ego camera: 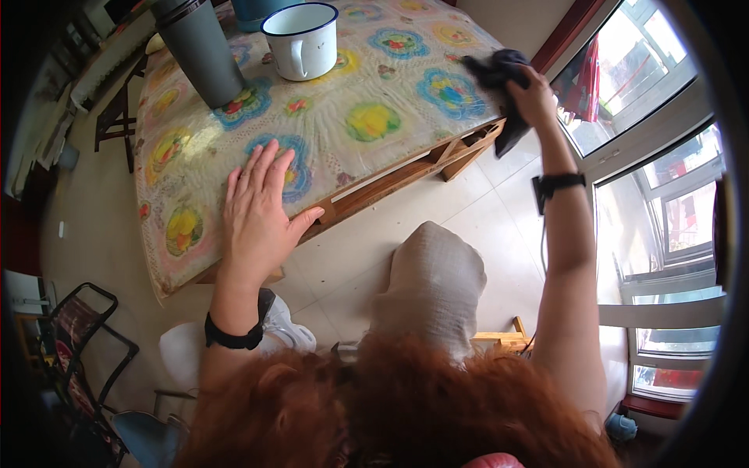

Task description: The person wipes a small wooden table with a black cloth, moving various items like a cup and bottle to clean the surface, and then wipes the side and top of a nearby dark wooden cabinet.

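Note:
My right hand (pixel 531 96) grips a dark cloth (pixel 508 76) at the table's right corner; part of the cloth lies on the top and part hangs past the edge. Fingers spread, my left hand (pixel 260 205) rests palm down near the front edge of the table, holding nothing. A patterned plastic tablecloth (pixel 327 131) with fruit and flower motifs covers the table. Farther back stand a white enamel mug (pixel 301 47) with a blue rim and a dark grey tumbler (pixel 202 52). Behind the mug, a blue container (pixel 260 13) is cut off by the top of the view.
A wooden frame (pixel 386 190) with open slots runs under the table edge. Windows (pixel 632 58) line the right side. A black-framed folding chair (pixel 82 327) stands at lower left, and a dark folding stand (pixel 117 120) at upper left. My covered knee (pixel 436 275) is below the table edge.

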Available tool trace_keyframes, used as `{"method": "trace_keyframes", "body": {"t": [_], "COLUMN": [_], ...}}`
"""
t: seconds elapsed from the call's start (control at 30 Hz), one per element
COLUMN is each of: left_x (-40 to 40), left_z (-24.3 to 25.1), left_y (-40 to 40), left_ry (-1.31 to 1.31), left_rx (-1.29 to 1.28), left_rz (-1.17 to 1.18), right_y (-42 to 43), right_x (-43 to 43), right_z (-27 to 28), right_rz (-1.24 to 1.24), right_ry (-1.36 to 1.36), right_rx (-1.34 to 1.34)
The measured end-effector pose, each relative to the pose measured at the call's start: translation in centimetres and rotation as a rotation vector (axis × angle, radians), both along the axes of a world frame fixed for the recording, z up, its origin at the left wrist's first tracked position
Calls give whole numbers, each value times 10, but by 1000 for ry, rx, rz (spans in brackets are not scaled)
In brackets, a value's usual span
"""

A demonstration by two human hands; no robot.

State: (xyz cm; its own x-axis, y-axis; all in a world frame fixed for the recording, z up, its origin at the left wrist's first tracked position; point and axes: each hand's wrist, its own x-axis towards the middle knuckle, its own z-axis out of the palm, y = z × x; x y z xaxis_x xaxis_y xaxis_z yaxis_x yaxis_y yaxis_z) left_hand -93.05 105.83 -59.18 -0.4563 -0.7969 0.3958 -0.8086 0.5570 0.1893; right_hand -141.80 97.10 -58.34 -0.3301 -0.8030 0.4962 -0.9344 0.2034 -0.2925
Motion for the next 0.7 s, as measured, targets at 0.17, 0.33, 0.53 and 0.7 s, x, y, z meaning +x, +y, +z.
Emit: {"method": "trace_keyframes", "body": {"t": [0.17,0.33,0.53,0.7], "left_x": [-5,-17,-5,1], "left_z": [-1,-1,-4,-4], "left_y": [0,3,1,2], "left_ry": [-20,-59,-65,-28], "left_rx": [-15,-23,-97,-62], "left_rz": [56,74,58,17], "right_y": [-24,16,81,73], "right_x": [-30,55,237,194], "right_z": [1,-9,5,0], "right_rz": [-286,117,812,653], "right_ry": [80,49,-85,-107], "right_rx": [46,-31,-90,-47]}}
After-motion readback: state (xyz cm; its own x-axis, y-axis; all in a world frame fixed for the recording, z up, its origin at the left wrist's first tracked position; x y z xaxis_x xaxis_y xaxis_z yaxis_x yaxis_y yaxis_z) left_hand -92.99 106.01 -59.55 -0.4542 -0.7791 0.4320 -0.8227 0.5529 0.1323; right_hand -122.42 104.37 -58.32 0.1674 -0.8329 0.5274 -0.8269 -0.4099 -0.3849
